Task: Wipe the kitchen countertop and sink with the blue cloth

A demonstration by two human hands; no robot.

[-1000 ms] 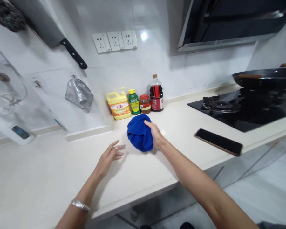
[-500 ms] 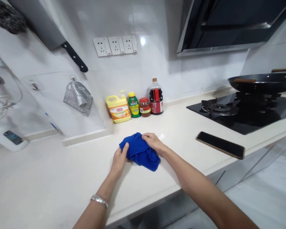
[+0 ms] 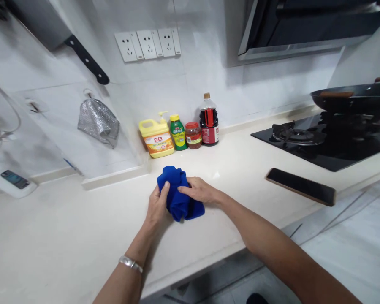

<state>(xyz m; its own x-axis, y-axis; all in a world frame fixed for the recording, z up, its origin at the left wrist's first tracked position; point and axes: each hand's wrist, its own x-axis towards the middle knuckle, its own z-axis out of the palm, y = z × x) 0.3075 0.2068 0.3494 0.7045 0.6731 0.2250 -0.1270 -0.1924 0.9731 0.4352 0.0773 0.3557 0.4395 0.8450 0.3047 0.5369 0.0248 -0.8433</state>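
A bunched blue cloth (image 3: 176, 198) lies on the pale countertop (image 3: 66, 236), a short way in front of the bottles. My left hand (image 3: 157, 204) grips its left side, thumb pressed on the fabric. My right hand (image 3: 200, 191) lies over its right side with the fingers closed on the cloth. Both hands squeeze it between them. A silver bracelet (image 3: 130, 263) is on my left wrist.
Against the wall stand a yellow detergent bottle (image 3: 156, 139), a green bottle (image 3: 178, 133), a red-lidded jar (image 3: 193, 136) and a dark sauce bottle (image 3: 209, 122). A black phone (image 3: 300, 186) lies right of the cloth. Gas hob (image 3: 326, 138) with wok (image 3: 354, 96) at right.
My left hand came in from the left and took hold of the cloth. Both hands then gathered it into a tighter bundle, slightly nearer the wall.
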